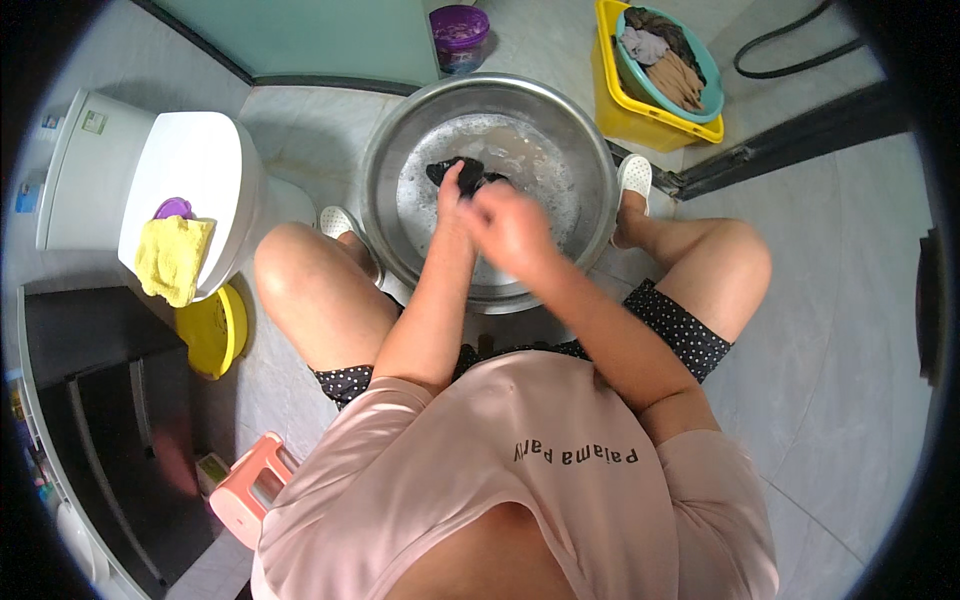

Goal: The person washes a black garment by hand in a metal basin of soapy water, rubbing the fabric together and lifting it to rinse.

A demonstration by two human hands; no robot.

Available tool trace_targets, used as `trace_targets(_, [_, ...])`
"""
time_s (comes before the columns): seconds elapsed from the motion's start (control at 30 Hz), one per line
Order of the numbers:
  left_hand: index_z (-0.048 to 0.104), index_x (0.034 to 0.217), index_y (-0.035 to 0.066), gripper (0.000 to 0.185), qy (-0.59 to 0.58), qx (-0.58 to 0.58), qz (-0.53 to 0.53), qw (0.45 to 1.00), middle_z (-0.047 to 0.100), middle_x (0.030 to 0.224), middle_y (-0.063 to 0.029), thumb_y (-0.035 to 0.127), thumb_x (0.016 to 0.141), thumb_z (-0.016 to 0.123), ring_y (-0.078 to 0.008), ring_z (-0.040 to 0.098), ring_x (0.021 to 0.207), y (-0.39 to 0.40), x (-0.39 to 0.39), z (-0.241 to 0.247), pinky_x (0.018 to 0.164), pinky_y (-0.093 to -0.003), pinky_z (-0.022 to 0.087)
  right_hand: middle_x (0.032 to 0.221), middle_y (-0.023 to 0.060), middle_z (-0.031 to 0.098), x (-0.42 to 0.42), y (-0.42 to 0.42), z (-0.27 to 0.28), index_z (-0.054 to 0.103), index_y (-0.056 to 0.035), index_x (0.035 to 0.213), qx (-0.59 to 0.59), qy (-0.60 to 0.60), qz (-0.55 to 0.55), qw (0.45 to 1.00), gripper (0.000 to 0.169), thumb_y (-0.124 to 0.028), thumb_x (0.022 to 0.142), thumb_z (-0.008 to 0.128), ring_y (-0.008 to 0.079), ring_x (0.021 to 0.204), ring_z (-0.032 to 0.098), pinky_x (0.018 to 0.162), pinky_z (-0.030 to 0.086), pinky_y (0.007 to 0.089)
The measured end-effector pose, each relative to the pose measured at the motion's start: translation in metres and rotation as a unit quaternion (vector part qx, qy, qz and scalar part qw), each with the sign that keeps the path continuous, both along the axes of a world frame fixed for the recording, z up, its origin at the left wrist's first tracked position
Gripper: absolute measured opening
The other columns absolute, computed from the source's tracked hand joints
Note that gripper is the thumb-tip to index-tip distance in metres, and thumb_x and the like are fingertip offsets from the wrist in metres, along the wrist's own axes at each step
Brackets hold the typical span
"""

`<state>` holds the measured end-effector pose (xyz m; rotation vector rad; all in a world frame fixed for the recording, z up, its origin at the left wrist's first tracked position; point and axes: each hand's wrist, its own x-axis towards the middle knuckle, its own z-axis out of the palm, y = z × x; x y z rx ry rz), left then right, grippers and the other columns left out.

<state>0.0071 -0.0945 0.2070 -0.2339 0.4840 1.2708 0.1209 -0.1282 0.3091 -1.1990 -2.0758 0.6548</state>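
A large round metal basin (382,150) stands on the floor between my feet, with soapy, cloudy water (555,187) in it. Over the water, a wet black cloth (469,174) is bunched at my left hand (452,196), whose thumb lies against it. My right hand (511,225) is blurred and closed, right beside the left one at the lower end of the cloth. Part of the cloth passes behind the right hand, so its full shape is hidden.
A yellow tub (645,124) holding a teal basin (716,90) of clothes stands at the upper right. Behind the metal basin is a purple bucket (460,37). At left are a toilet (187,150) with a yellow cloth (172,259), a yellow basin (234,330) and a pink stool (244,502).
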Motion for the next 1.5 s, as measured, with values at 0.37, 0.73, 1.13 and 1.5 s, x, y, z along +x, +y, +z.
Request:
trace_targets(0.37, [0.059,0.107,0.004,0.034,0.026,-0.042,-0.017,0.999,0.064,0.107,-0.0140,0.030,0.091,0.046,-0.0315,0.061,0.099,0.004,0.047,0.058,0.092,-0.0484,0.045,0.075,0.0146,0.066,0.058,0.105,-0.092,0.065,-0.0016,0.078,-0.269,0.164,-0.204,0.927,0.042,-0.041,0.087,0.054,0.0293,0.068,0.063,0.067,0.048,0.0402])
trace_targets(0.73, [0.056,0.110,0.008,0.033,0.067,-0.063,0.012,0.996,0.060,0.112,-0.0121,0.029,0.097,0.035,-0.0281,0.057,0.104,-0.003,0.046,0.002,0.094,-0.0450,0.044,0.075,0.0169,0.066,0.000,0.059,-0.045,0.068,-0.0090,0.074,-0.024,-0.204,-0.087,0.975,0.039,-0.031,0.091,0.041,0.0373,0.067,0.064,0.061,0.050,0.0469])
trace_targets(1.13, [0.058,0.106,0.002,0.031,0.016,-0.119,0.067,0.991,0.063,0.106,-0.0165,0.026,0.088,0.048,-0.0349,0.059,0.096,0.004,-0.011,0.019,0.091,-0.0500,0.044,0.065,0.0130,0.061,0.015,0.038,-0.010,0.060,-0.0059,0.070,-0.154,0.059,-0.016,0.986,0.038,-0.043,0.076,0.069,0.0269,0.062,0.061,0.059,0.047,0.0379])
trace_targets(1.5, [0.059,0.102,0.004,0.028,0.035,-0.058,0.005,0.998,0.065,0.098,-0.0118,0.023,0.089,0.043,-0.0286,0.063,0.090,-0.002,0.045,0.043,0.085,-0.0451,0.051,0.069,0.0209,0.060,0.014,0.091,-0.035,0.061,-0.0038,0.070,-0.013,-0.067,-0.152,0.986,0.034,-0.033,0.087,0.054,0.0412,0.067,0.059,0.059,0.046,0.0486])
